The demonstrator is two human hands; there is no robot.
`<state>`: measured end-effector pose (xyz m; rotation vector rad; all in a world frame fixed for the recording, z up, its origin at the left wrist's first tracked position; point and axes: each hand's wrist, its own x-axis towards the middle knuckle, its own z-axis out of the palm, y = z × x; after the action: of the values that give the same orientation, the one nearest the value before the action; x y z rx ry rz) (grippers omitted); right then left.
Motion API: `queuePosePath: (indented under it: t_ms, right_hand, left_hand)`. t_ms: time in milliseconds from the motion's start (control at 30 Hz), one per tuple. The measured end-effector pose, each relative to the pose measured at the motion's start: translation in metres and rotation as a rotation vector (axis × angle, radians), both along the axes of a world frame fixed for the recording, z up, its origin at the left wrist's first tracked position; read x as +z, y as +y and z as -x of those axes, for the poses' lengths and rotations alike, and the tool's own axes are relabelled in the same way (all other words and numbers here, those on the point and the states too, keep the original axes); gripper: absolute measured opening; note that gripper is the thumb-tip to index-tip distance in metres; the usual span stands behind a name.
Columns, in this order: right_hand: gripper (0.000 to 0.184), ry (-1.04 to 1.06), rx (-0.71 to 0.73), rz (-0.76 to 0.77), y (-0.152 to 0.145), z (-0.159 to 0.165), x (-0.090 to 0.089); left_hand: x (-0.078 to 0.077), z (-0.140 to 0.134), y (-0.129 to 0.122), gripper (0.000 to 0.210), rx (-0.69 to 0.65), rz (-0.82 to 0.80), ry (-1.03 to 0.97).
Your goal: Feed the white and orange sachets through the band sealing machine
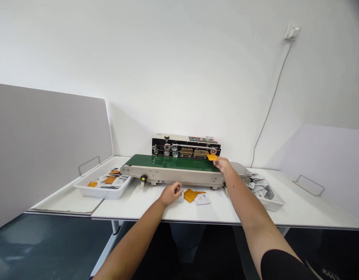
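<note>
My right hand (223, 165) is closed on one edge of an orange packet (212, 157). It holds the packet at the right end of the band sealer (186, 146), just above the green conveyor belt (173, 162). My left hand (171, 194) is low over the table in front of the machine, fingers curled together; what they hold, if anything, is hidden. Partly behind that hand lies a whitish packet (181, 197). Beside it on the table are orange packets (190, 195) and a white packet (202, 199).
On the left stands a white tray (102, 193) with orange and white packets. Another white tray (274, 205), holding silvery-white packets, is partly behind my right arm. Grey partitions (51, 136) flank the table (132, 208). A cable (272, 101) runs down the wall from a socket.
</note>
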<state>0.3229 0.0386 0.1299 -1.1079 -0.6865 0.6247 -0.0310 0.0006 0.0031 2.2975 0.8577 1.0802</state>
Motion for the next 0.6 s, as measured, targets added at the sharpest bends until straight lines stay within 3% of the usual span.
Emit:
queuePosePath:
  t_ms: [133, 233, 267, 333, 433, 500, 600]
  right_hand:
    - [0.028, -0.15, -0.171, 0.015, -0.023, 0.029, -0.006]
    - [0.03, -0.554, -0.36, -0.114, -0.053, 0.077, -0.035]
    - [0.031, -0.672, -0.321, -0.148, -0.063, 0.097, -0.05]
    - [0.033, -0.818, -0.079, -0.179, -0.078, 0.136, -0.084]
    - [0.035, -0.845, 0.084, -0.12, -0.091, 0.177, -0.128]
    - [0.034, -0.874, 0.113, -0.06, -0.093, 0.187, -0.142]
    - [0.03, -0.97, 0.179, 0.002, -0.093, 0.185, -0.146]
  left_hand:
    - [0.001, 0.001, -0.001, 0.023, -0.02, -0.08, 0.077]
    - [-0.003, 0.0, -0.001, 0.043, -0.073, -0.073, 0.171]
    - [-0.005, -0.001, 0.0, 0.048, -0.084, -0.074, 0.189]
    - [-0.008, -0.003, 0.001, 0.054, -0.088, -0.081, 0.207]
    - [-0.011, -0.004, 0.004, 0.054, -0.071, -0.077, 0.223]
    - [-0.01, -0.004, 0.005, 0.052, -0.07, -0.068, 0.219]
    - [-0.007, -0.004, 0.007, 0.051, -0.071, -0.056, 0.166]
